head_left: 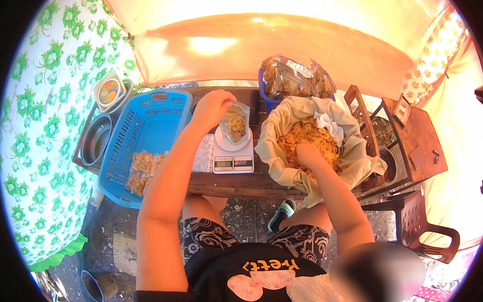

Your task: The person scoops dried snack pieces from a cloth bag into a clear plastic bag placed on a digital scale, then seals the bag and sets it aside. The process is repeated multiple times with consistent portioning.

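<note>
On the wooden bench point(242, 184), nearest the person, a white digital scale point(232, 155) carries a small clear bag of yellow chips point(234, 123), and the left hand point(212, 108) pinches the bag's open top. To its right, the right hand point(309, 155) digs into the heap of chips point(305, 135) in a cloth-lined basket point(276, 144), fingers closed among them. Farther left, a blue plastic basket point(145, 128) holds 2 filled bags point(142, 170), and more packed bags point(295, 80) stand behind.

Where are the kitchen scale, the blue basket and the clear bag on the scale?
kitchen scale point(232, 163): head view, on its front display panel.
blue basket point(145, 130): head view, on its bare floor.
clear bag point(235, 123): head view, on its chip-filled middle, held by the left hand point(212, 107).
</note>
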Available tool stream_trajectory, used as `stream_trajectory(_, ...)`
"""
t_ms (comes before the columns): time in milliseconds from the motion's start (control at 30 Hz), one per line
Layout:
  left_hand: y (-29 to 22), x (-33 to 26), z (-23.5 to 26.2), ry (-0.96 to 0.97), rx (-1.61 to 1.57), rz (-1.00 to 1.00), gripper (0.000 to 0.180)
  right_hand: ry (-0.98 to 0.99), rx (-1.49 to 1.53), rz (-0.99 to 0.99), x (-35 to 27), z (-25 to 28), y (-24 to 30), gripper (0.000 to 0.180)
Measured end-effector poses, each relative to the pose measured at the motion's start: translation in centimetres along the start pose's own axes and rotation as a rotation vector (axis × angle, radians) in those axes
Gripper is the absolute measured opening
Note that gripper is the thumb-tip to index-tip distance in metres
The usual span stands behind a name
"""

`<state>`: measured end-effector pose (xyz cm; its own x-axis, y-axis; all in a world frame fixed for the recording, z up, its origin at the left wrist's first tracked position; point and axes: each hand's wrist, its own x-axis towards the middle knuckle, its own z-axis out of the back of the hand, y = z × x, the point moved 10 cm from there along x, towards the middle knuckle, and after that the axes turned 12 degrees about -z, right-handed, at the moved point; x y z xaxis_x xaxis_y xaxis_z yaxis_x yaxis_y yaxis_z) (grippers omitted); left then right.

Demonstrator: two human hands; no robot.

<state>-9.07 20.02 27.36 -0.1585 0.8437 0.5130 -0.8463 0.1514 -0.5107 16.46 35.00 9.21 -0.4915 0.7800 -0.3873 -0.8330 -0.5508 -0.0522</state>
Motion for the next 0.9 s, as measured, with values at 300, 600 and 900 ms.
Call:
stream_trajectory(300,3.5,-2.6,3.5,-0.319,-0.134,0.103,0.014,0.183,0.228,0.013,-1.1,2.4,0.1,0.018)
stream_trajectory(600,6.6,-4.7,1.9,-0.414,-0.171,0.215,0.017,-0.338,0.749,0.415,-2.4,20.6,12.8,0.019)
stream_trajectory(900,6.9,-6.1,2.4,-0.465,-0.206,0.213,0.018,-0.377,0.691,0.532,-1.4,20.0,17.6,0.018)
